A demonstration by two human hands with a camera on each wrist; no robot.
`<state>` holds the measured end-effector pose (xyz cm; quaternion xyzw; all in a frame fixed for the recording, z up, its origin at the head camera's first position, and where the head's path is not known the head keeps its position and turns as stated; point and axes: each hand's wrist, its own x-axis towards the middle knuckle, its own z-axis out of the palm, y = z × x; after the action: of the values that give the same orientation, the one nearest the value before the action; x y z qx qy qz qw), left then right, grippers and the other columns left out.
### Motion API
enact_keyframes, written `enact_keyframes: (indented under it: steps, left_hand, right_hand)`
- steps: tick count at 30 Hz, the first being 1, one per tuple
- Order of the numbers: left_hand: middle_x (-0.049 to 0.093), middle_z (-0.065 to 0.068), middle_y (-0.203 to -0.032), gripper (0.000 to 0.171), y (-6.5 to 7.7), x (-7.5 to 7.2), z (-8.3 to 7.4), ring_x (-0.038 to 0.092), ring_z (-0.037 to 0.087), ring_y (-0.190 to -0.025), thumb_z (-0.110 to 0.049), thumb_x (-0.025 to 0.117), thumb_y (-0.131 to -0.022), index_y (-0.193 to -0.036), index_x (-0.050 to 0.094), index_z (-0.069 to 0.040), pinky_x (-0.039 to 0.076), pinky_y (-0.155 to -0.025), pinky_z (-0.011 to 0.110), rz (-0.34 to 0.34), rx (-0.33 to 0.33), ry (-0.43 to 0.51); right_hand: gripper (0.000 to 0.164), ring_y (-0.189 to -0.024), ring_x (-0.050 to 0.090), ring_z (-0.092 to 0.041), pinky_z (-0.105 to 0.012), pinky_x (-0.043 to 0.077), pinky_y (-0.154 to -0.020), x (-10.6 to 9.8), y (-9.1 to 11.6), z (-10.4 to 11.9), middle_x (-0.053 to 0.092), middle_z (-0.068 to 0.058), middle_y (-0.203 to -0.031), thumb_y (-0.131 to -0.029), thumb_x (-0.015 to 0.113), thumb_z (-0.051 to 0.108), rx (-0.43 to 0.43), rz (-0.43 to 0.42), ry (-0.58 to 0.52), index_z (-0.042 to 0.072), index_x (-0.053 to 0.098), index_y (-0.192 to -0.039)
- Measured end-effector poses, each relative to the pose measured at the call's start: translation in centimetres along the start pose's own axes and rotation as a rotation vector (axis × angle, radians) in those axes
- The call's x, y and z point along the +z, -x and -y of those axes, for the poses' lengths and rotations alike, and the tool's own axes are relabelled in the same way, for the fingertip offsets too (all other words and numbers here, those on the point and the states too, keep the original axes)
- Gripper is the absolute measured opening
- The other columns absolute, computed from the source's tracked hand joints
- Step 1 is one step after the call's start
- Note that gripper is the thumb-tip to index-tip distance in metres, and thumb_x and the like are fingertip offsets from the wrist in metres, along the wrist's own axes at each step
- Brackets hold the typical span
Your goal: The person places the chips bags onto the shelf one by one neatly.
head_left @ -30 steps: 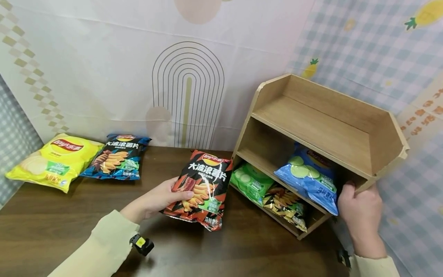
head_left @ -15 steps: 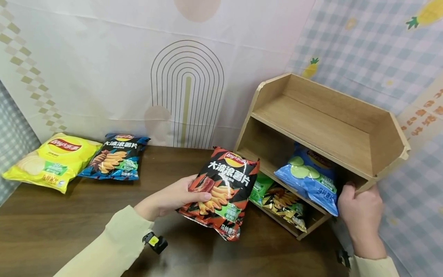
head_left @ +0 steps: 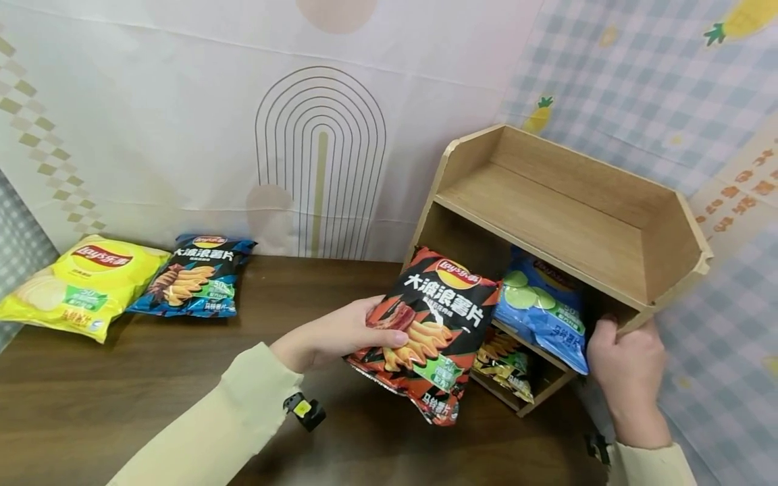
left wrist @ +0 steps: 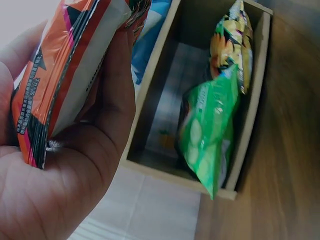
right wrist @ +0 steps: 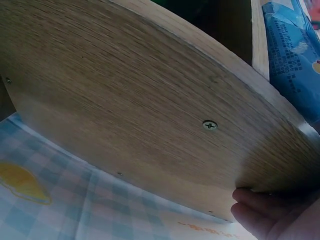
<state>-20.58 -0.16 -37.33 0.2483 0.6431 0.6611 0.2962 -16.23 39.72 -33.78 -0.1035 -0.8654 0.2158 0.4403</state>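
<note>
My left hand grips a red and black bag of potato chips by its left side, thumb across the front. The bag is raised in front of the left part of a wooden shelf and overlaps its middle compartment. My right hand holds the shelf's right side panel, thumb at the front edge. Inside the middle compartment, at the right, lies a blue chip bag. The lower compartment has a gold and black chip bag and a green chip bag, which the red bag hides in the head view.
On the brown table at the far left lie a yellow chip bag and a blue and black chip bag. A patterned cloth hangs behind the table, and a checkered one behind the shelf.
My left hand has carried the red and black chip bag rightward, from beside the shelf to in front of it. The right hand keeps its hold on the shelf. The view has shifted slightly.
</note>
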Motion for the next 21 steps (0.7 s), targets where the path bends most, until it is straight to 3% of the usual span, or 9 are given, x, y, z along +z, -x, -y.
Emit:
enact_keyframes:
  steps: [11,21]
  left_hand:
    - [0.065,0.012,-0.115,0.058,-4.0,0.2,-2.1,0.065,0.025,-0.098,-0.036,0.075,-0.085,-0.132,0.049,-0.016,0.053,-0.086,0.039,0.007,0.019,0.045]
    - [0.066,0.01,-0.111,0.057,-6.3,0.8,-2.7,0.065,0.02,-0.093,-0.033,0.075,-0.085,-0.132,0.05,-0.014,0.053,-0.084,0.035,-0.103,0.035,0.056]
  right_hand:
    - [0.027,-0.081,0.046,-0.065,-0.068,0.029,-0.061,0.2,-0.1,-0.1,0.053,-0.039,-0.087,-0.088,0.048,0.017,-0.019,0.0,0.009,-0.01,0.05,-0.09]
    - [0.026,-0.078,0.047,-0.064,-0.067,0.03,-0.059,0.0,0.2,0.1,0.053,-0.039,-0.084,-0.088,0.049,0.017,0.003,-0.013,0.011,-0.009,0.05,-0.087]
